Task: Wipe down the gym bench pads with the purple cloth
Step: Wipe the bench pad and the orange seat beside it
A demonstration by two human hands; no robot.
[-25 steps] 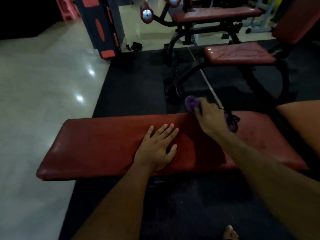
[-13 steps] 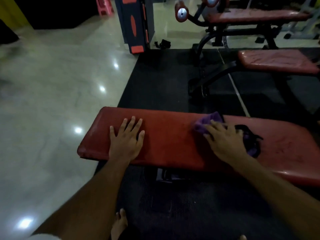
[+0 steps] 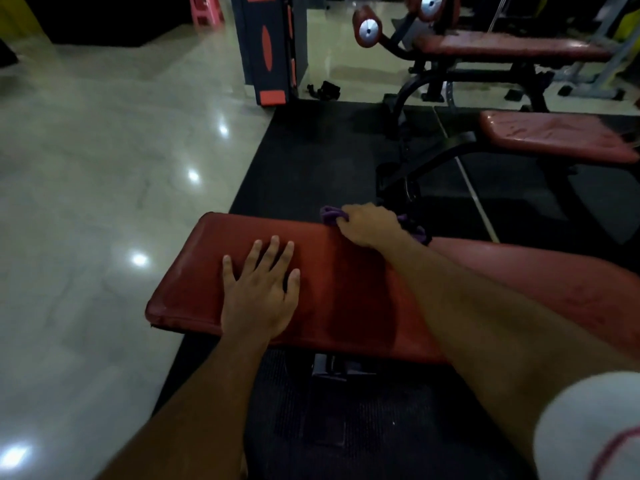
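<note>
While the right hand [image 3: 372, 225] grips the purple cloth [image 3: 330, 215] at the far edge of the near bench pad [image 3: 346, 289], fingers curled over it w/ cloth poking out on both sides of the hand, the left hand [image 3: 259, 292] lies flat on the pad's top, fingers straight & spread, holding nothing, nearer the pad's left end. Cloth sits right on the pad's far lip, touching it, partly hanging past toward the black floor mat [image 3: 311, 161]. Step in hand looks like wiping the far edge/rim. To do it well, imo: keep the cloth bunched but w/ a flat face down on the vinyl, press evenly, & run long overlapping strokes along the pad's length rather than short dabs. Wrap cloth over the lip so the rolled edge gets cleaned too, not just the top. Left hand as brace is fine, but it covers a patch of pad; that patch needs a pass after, so shift the brace to a done area. Pad end left of the left hand & the near edge look unwiped as far as I can judge, though light is dim & hard to tell wet from dry. Risk: cloth slipping off the far lip onto the mat, so keep the grip firm. Beyond the pad, across the mat, a second red pad [image 3: 554, 136] & a third bench [image 3: 512, 46] prob. wait their turn.
</note>
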